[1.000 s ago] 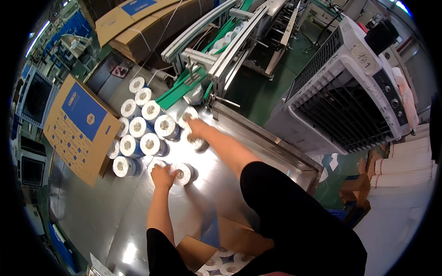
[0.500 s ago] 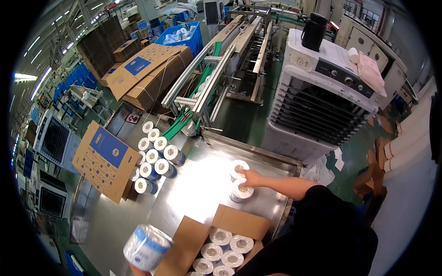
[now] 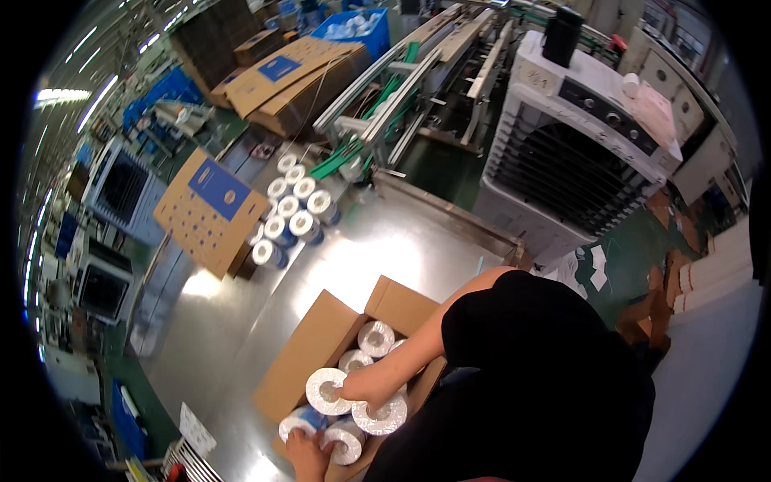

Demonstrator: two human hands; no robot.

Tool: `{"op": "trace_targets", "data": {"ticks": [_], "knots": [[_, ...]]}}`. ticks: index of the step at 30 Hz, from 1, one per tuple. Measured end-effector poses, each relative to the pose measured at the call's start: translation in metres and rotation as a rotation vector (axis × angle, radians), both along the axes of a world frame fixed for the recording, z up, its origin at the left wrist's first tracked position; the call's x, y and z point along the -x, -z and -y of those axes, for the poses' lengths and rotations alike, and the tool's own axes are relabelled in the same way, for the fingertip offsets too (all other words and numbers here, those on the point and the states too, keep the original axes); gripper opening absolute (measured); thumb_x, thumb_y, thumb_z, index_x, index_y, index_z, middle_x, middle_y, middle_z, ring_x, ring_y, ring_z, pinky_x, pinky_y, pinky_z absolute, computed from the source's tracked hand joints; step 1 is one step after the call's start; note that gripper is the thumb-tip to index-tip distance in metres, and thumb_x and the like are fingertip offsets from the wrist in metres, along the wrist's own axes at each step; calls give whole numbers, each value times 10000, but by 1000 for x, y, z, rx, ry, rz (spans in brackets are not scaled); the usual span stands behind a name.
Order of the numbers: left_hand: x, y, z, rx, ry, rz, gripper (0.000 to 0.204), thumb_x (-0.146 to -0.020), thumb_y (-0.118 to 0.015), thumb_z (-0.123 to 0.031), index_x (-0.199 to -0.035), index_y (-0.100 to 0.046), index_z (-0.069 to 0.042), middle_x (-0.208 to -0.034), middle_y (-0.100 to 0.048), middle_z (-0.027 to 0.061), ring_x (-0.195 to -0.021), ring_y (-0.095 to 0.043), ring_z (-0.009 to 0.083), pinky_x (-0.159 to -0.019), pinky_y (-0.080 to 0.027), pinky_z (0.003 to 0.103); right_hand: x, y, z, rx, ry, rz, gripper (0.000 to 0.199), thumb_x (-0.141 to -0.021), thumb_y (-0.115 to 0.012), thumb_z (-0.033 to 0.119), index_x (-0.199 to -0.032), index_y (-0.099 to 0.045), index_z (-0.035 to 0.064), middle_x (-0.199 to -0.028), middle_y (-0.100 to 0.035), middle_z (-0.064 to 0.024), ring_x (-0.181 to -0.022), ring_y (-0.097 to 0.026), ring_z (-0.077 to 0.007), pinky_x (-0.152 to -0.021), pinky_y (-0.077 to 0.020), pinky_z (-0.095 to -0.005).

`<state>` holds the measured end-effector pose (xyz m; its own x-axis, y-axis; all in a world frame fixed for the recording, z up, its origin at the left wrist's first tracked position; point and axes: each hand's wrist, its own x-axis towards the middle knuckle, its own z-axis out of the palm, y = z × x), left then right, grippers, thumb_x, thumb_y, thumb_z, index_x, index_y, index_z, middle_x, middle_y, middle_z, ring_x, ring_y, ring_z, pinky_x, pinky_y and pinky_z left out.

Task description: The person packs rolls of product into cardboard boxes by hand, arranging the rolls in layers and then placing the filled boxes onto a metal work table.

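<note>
My right hand [image 3: 376,384] reaches across an open cardboard box [image 3: 313,345]. Its fingers dip into the cores of two wrapped toilet paper rolls, a left roll [image 3: 327,391] and a right roll [image 3: 380,414], pinching them together. At the box's near left end, my left hand [image 3: 309,456] is closed against a blue-and-white wrapped roll [image 3: 303,419], with a second roll [image 3: 345,442] touching its fingers. Farther back inside the box, more rolls [image 3: 375,338] stand upright with their cores up. My right forearm and the held rolls hide part of the contents.
Several wrapped rolls [image 3: 303,223] stand grouped on the metal table [image 3: 217,337], beside a printed cardboard box [image 3: 210,210]. A conveyor frame [image 3: 377,112] lies beyond the table. A large white air cooler [image 3: 562,153] stands at the right, with a black bottle [image 3: 562,36] on top.
My right hand has brought two rolls from the table over the box. My left hand has lowered its roll to the box's near end. The view has shifted.
</note>
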<state>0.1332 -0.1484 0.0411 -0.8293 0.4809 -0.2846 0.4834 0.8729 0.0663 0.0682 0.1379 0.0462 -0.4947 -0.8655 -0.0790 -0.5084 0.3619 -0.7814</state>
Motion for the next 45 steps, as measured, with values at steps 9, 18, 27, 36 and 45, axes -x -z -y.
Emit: {"op": "trace_targets", "data": {"ticks": [9, 18, 27, 36, 45], "knots": [[26, 39, 36, -87, -24, 291, 346, -616, -782, -277, -937, -718, -167, -924, -529, 116, -901, -518, 290, -785, -441, 389, -17, 113, 105, -46, -7, 52, 516, -680, -664, 109, -1069, -453, -157, -725, -618, -254, -679, -623, -400, -625, -501, -443], [237, 25, -50, -682, -517, 175, 291, -829, -609, -211, -1068, -637, -47, -1009, -640, 145, -892, -611, 240, -777, -479, 346, 195, 91, -70, 169, 1029, 27, 279, -833, -588, 234, -1038, -551, 47, -733, -668, -105, -704, -644, -284, -650, -495, -376], [504, 210, -143, -255, -699, -51, 645, -703, -635, -448, -1211, -544, -60, -1146, -571, 231, -1087, -521, 366, -933, -420, 403, 393, 217, -114, -391, 1229, 276, 984, -804, -573, 495, -1372, -55, -119, -806, -657, -200, -536, -643, -249, -558, -534, -326], [597, 249, -235, -35, -1080, 120, 809, -721, -464, -731, -1198, -580, -88, -1254, -541, 138, -1189, -461, 363, -992, -271, 520, 491, 342, -129, -257, 1335, -31, 1077, -694, -669, 489, -1235, -145, -281, -1007, -581, -350, -886, -625, -404, -782, -505, -385], [527, 260, -155, -44, -786, 225, 616, -607, -648, -581, -1011, -678, -117, -1052, -650, 114, -999, -613, 265, -847, -475, 391, 447, 330, -137, 24, 1066, 325, 872, -675, -682, 169, -1395, -216, 9, -1069, -600, -246, -910, -633, -285, -722, -518, -343]]}}
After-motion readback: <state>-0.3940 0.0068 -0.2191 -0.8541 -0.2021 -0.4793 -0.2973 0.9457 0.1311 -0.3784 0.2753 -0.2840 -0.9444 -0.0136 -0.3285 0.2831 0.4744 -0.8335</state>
